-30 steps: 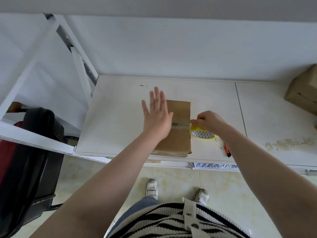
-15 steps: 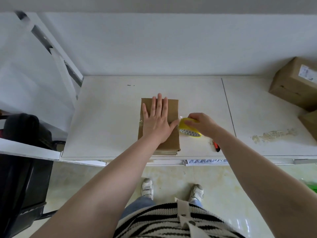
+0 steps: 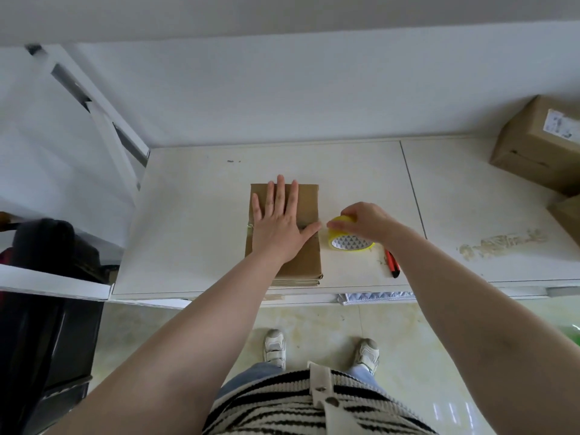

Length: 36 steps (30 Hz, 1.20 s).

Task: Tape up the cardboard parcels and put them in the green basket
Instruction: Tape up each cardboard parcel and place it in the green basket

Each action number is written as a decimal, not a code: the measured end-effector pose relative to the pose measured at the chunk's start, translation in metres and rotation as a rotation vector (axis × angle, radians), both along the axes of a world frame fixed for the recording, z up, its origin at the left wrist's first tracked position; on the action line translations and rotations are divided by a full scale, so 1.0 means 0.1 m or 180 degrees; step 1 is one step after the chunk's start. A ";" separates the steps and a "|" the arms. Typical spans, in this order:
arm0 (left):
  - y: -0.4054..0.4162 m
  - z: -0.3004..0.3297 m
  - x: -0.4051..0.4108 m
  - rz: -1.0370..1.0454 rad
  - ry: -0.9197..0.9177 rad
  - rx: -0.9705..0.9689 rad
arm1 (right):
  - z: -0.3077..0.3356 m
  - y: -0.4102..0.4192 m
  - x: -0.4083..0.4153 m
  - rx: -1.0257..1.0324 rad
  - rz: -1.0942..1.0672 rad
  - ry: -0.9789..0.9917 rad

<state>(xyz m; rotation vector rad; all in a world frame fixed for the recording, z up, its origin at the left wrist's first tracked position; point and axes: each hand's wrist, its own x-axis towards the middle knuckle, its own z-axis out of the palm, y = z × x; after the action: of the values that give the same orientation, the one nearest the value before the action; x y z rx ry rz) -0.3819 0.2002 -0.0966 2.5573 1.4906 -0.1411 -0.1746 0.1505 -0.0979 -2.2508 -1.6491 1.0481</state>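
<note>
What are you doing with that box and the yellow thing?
A person is taping up a flat cardboard parcel on a white table. The left hand lies flat on top of the parcel, fingers straight, pressing it down. The right hand grips a yellow roll of tape just beside the parcel's right edge, with a strip of tape running across the cardboard. An orange pen lies on the table nearby, and bigger boxes sit at the far right. The parcel is not in a basket yet.

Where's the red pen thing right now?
In the head view the red pen lies on the white table, near its front edge, just right of the yellow tape roll, beside the right forearm.
</note>
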 end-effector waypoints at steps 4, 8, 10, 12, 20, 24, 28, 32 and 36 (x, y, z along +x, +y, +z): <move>-0.02 -0.02 0.00 0.0025 -0.0013 0.0003 | -0.01 0.01 0.02 -0.0042 0.0020 0.0092; 0.00 -0.03 0.00 0.0004 0.0028 -0.0018 | 0.02 0.00 0.02 -0.0070 0.0040 0.0076; 0.00 -0.03 0.00 0.0011 0.0018 -0.0010 | 0.00 -0.07 0.03 0.0255 -0.0349 0.0350; 0.00 -0.03 0.01 0.0015 0.0003 -0.0005 | -0.08 -0.23 0.10 0.0775 -0.1192 0.0400; -0.02 -0.01 0.01 0.0008 0.0006 -0.0004 | -0.42 -0.71 0.16 0.0043 -0.2438 -0.0403; -0.01 -0.02 0.01 0.0002 0.0007 -0.0004 | -0.13 -0.49 0.14 0.0785 -0.2851 0.0117; -0.01 -0.01 0.00 -0.0008 0.0037 0.0016 | 0.36 -0.11 -0.17 0.1583 -0.2995 0.1444; -0.04 0.03 0.03 -0.0120 0.0022 0.0102 | 0.40 -0.06 -0.58 0.0806 -0.1968 0.1619; -0.04 0.05 0.07 -0.0406 -0.0181 0.0033 | 0.30 -0.24 -0.54 0.0726 -0.1553 0.1035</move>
<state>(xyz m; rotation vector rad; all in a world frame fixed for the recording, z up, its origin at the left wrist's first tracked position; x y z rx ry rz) -0.3752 0.1964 -0.0916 2.6413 1.3122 -0.0771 -0.2283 0.1267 -0.0681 -2.0448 -0.9670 0.9727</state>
